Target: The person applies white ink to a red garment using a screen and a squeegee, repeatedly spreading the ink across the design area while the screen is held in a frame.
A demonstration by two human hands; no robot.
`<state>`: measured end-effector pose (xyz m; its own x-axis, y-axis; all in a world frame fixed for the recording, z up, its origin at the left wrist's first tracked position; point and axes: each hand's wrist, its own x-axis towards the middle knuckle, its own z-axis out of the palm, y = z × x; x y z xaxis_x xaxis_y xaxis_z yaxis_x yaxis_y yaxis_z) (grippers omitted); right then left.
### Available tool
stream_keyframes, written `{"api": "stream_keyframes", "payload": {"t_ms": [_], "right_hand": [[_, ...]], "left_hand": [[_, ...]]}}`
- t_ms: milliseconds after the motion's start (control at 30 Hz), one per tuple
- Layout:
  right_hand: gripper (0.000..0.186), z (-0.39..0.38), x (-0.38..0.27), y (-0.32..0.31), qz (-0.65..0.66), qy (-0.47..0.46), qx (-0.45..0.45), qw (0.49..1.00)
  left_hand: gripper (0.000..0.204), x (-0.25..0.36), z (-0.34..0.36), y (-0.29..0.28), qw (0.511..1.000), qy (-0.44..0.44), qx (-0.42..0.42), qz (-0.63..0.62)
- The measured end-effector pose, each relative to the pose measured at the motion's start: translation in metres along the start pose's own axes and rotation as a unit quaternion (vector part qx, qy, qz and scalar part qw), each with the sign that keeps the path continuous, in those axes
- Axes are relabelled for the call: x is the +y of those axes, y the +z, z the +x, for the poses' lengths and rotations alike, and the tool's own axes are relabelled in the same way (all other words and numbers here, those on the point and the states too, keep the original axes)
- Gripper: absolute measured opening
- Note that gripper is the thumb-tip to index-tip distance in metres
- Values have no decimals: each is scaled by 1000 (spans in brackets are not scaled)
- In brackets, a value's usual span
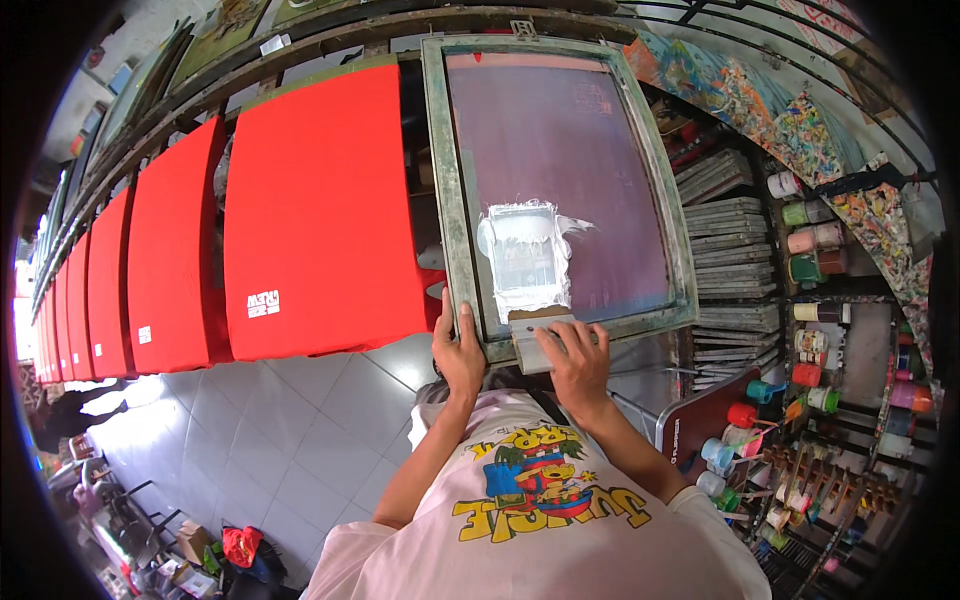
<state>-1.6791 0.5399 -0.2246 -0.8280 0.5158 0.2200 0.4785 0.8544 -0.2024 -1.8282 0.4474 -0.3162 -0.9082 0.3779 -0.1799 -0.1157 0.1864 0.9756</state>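
Note:
A screen-printing frame (674, 260) with purple mesh (560, 130) lies in front of me. White ink (522, 250) forms a thick smeared rectangle on the mesh's lower left. My left hand (455, 350) grips the frame's lower left edge. My right hand (580, 365) holds a wide squeegee (530, 350) at the lower border of the ink patch, over the frame's near edge. To the left, a red fabric piece (315, 190) stretched on a board bears a small white print near its lower corner.
More red printed boards (170, 250) recede leftward along the rack. Stacked screens (730, 260), ink pots (810, 240) and a paint-spattered strip (810, 140) are on the right. Tiled floor (270, 430) and a cluttered heap with a red bag (243, 545) show at lower left.

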Motion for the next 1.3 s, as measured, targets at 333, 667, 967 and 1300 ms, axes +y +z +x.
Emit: {"api": "stream_keyframes", "payload": {"t_ms": [333,667,967,1300], "right_hand": [[39,125,45,38,10,-17,33,999],[30,14,2,-24,-7,-10,-59,998],[42,87,35,38,-18,-6,33,999],[29,61,3,-39,-36,-8,-91,995]], "left_hand": [[48,2,1,3,1000,16,5,-16],[49,5,-1,1,1000,-8,0,0],[49,18,0,-3,1000,-12,-15,18],[50,13,0,-1,1000,-20,-11,2]]}}
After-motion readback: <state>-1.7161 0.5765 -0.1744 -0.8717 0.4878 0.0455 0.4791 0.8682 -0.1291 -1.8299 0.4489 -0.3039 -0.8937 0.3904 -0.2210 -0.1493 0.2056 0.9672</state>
